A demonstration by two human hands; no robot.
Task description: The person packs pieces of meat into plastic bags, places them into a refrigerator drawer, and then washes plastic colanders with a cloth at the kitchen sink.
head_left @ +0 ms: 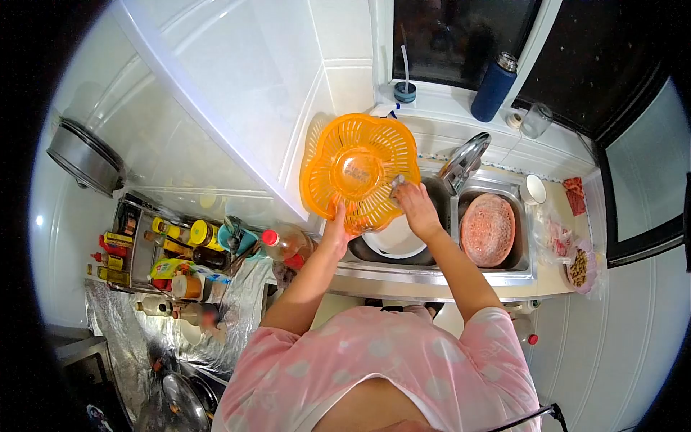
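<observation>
An orange slotted plastic basket [360, 171] is held up over the left part of the double sink. My left hand [337, 229] grips its near rim at the lower left. On the basket's right side, my right hand [416, 207] is closed on a small greyish cloth or scrubber [397, 186] that touches the rim. Beneath the basket, a white basin [397, 239] sits in the left sink bowl, partly hidden. The chrome faucet [466, 163] stands just to the right of the basket.
A pink basket [488, 230] fills the right sink bowl. A white cup [533, 189] and plastic bags [553, 237] lie on the right counter. A blue bottle [494, 88] stands on the windowsill. Left are a red-capped bottle [288, 246] and a condiment rack [144, 237].
</observation>
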